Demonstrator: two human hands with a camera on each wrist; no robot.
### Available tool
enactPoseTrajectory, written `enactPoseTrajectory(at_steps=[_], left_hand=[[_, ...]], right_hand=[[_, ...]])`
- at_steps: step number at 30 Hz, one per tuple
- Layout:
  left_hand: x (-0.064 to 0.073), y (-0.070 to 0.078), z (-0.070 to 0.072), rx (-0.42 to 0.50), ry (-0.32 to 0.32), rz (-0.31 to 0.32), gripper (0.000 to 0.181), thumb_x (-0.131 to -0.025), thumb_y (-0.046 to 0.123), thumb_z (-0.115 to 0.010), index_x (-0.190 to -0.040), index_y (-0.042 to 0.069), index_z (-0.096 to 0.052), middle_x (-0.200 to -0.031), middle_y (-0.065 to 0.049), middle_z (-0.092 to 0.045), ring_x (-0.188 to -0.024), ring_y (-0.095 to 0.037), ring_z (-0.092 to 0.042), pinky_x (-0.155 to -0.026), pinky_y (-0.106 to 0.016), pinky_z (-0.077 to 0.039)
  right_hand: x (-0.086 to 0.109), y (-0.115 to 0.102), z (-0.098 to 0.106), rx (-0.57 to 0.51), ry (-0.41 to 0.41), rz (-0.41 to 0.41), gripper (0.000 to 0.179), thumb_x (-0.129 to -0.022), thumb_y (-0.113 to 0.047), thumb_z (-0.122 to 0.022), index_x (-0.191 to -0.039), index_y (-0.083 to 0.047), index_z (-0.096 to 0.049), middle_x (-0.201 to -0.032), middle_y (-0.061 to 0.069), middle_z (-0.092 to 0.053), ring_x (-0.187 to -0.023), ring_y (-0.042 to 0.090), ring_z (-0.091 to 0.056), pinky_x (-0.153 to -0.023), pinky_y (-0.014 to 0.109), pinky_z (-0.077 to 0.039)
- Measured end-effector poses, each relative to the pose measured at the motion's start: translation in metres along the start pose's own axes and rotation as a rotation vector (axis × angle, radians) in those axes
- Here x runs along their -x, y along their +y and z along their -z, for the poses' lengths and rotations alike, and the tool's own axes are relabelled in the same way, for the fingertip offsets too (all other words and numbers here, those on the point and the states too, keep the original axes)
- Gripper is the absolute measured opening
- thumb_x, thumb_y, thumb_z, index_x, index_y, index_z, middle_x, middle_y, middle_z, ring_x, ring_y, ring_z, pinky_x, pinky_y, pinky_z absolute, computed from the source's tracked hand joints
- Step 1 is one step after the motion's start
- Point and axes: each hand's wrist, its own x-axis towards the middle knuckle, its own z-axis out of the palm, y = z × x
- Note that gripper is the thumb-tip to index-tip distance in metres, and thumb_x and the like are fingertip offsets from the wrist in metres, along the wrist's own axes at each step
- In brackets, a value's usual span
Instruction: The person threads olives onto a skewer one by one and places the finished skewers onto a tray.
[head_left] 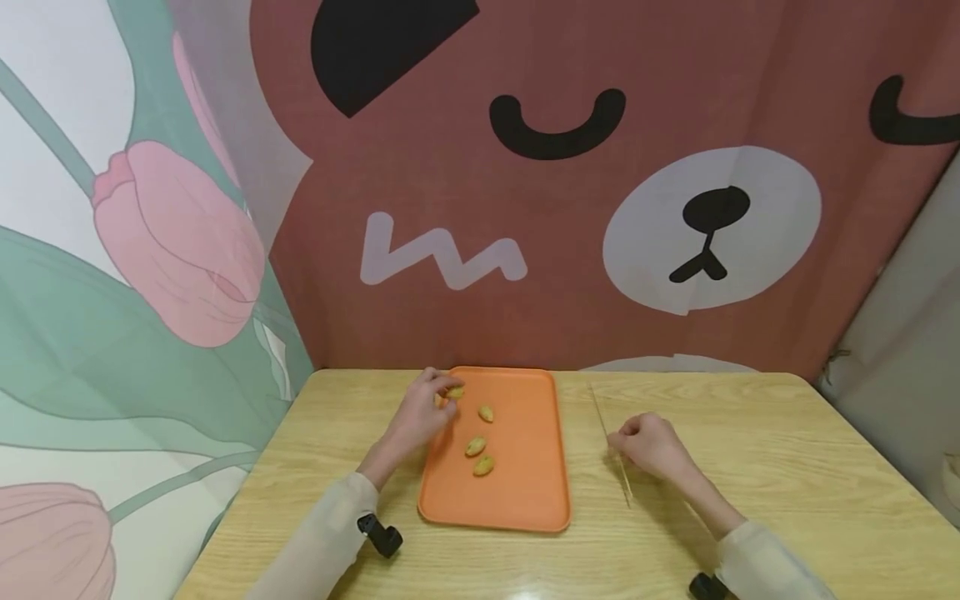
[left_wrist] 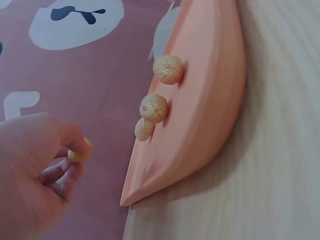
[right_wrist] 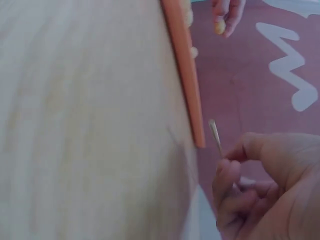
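Observation:
Near the far left corner of an orange tray (head_left: 517, 492), my left hand (head_left: 422, 412) pinches a small wrinkled yellow fruit (left_wrist: 81, 151) between thumb and fingertips, raised above the tray. Three more of these oval fruits lie on the tray: one farther back (head_left: 486, 414) and two nearer ones (head_left: 476, 447), close together. To the right of the tray, my right hand (head_left: 654, 446) pinches a thin bamboo skewer (head_left: 597, 404) near its middle. It slants from far left to near right above the table; one end (right_wrist: 214, 129) shows in the right wrist view, with nothing on it.
The tray's low raised rim (head_left: 564, 467) stands on a light wood table (head_left: 750, 417). Behind hangs a printed cloth (head_left: 435, 325) with a bear face, and a tulip-patterned cloth (head_left: 187, 250) is at the left. Black wrist cameras (head_left: 381, 536) sit at both cuffs.

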Motion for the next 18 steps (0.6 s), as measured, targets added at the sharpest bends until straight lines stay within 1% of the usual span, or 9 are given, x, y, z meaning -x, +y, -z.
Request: enactPoseTrajectory(at_steps=[3,5,7,9,12,14,15,16,18], left_hand=[[-0.001,-0.002,0.001,0.092,0.006,0.016,0.039,-0.086,-0.005,-0.074,-0.121,0.012,-0.074,-0.106,-0.002,-0.062,-0.093,-0.019,-0.059,-0.070,-0.033,-0.050],[-0.002,-0.002,0.002,0.158,-0.003,0.027,0.040,-0.085,-0.004,-0.074,-0.122,0.012,-0.074,-0.106,-0.001,-0.064,-0.095,-0.019,-0.060,-0.068,-0.034,-0.050],[-0.002,-0.002,0.003,0.241,-0.016,0.052,0.039,-0.087,-0.001,-0.075,-0.124,0.012,-0.073,-0.109,-0.001,-0.067,-0.098,-0.019,-0.062,-0.069,-0.034,-0.050],[-0.002,-0.001,0.004,0.351,-0.040,0.095,0.039,-0.089,0.002,-0.074,-0.126,0.014,-0.072,-0.112,-0.002,-0.066,-0.102,-0.020,-0.063,-0.074,-0.035,-0.053],[0.000,0.002,0.006,0.569,-0.084,0.159,0.040,-0.092,0.002,-0.073,-0.129,0.017,-0.069,-0.117,-0.009,-0.060,-0.108,-0.024,-0.064,-0.086,-0.041,-0.055],[0.000,0.005,0.007,0.710,-0.111,0.196,0.041,-0.093,0.001,-0.072,-0.130,0.016,-0.066,-0.117,-0.014,-0.054,-0.112,-0.028,-0.065,-0.092,-0.050,-0.053],[0.000,0.006,0.007,0.782,-0.124,0.205,0.040,-0.094,0.000,-0.070,-0.131,0.014,-0.065,-0.119,-0.016,-0.052,-0.114,-0.031,-0.064,-0.096,-0.054,-0.050],[-0.001,0.006,0.007,0.830,-0.129,0.208,0.039,-0.095,-0.001,-0.069,-0.131,0.011,-0.064,-0.120,-0.017,-0.050,-0.116,-0.034,-0.064,-0.098,-0.056,-0.048],[-0.003,0.007,0.007,0.901,-0.130,0.207,0.036,-0.096,-0.001,-0.067,-0.130,0.007,-0.063,-0.122,-0.019,-0.049,-0.119,-0.038,-0.062,-0.102,-0.058,-0.044]], right_hand=[[0.000,-0.006,0.004,-0.095,-0.036,0.081,0.017,-0.099,-0.011,-0.063,-0.090,0.003,-0.069,-0.060,0.006,-0.057,-0.052,0.021,-0.055,-0.050,0.032,-0.047],[-0.001,-0.011,0.005,-0.182,-0.095,0.157,0.018,-0.103,-0.011,-0.060,-0.099,0.005,-0.067,-0.068,0.010,-0.061,-0.057,0.027,-0.061,-0.051,0.033,-0.051],[-0.002,-0.015,0.004,-0.267,-0.174,0.242,0.021,-0.106,-0.013,-0.058,-0.104,0.007,-0.063,-0.079,0.018,-0.064,-0.065,0.034,-0.065,-0.055,0.036,-0.054],[-0.001,-0.020,0.002,-0.330,-0.250,0.318,0.023,-0.108,-0.016,-0.054,-0.106,0.007,-0.060,-0.087,0.025,-0.065,-0.072,0.041,-0.067,-0.059,0.038,-0.055],[0.002,-0.029,0.000,-0.396,-0.333,0.379,0.022,-0.110,-0.016,-0.049,-0.108,0.005,-0.055,-0.092,0.030,-0.066,-0.078,0.046,-0.067,-0.066,0.039,-0.057],[0.006,-0.034,-0.001,-0.405,-0.354,0.391,0.021,-0.111,-0.016,-0.047,-0.109,0.004,-0.053,-0.088,0.028,-0.068,-0.077,0.045,-0.067,-0.068,0.039,-0.056],[0.007,-0.037,-0.002,-0.404,-0.356,0.391,0.021,-0.111,-0.016,-0.046,-0.108,0.004,-0.052,-0.085,0.026,-0.068,-0.075,0.044,-0.067,-0.067,0.039,-0.056],[0.009,-0.039,-0.003,-0.395,-0.342,0.392,0.020,-0.111,-0.016,-0.047,-0.108,0.003,-0.052,-0.080,0.023,-0.067,-0.070,0.043,-0.066,-0.065,0.039,-0.056],[0.010,-0.043,-0.004,-0.368,-0.288,0.385,0.019,-0.110,-0.016,-0.049,-0.106,0.002,-0.054,-0.071,0.016,-0.063,-0.059,0.036,-0.063,-0.058,0.038,-0.053]])
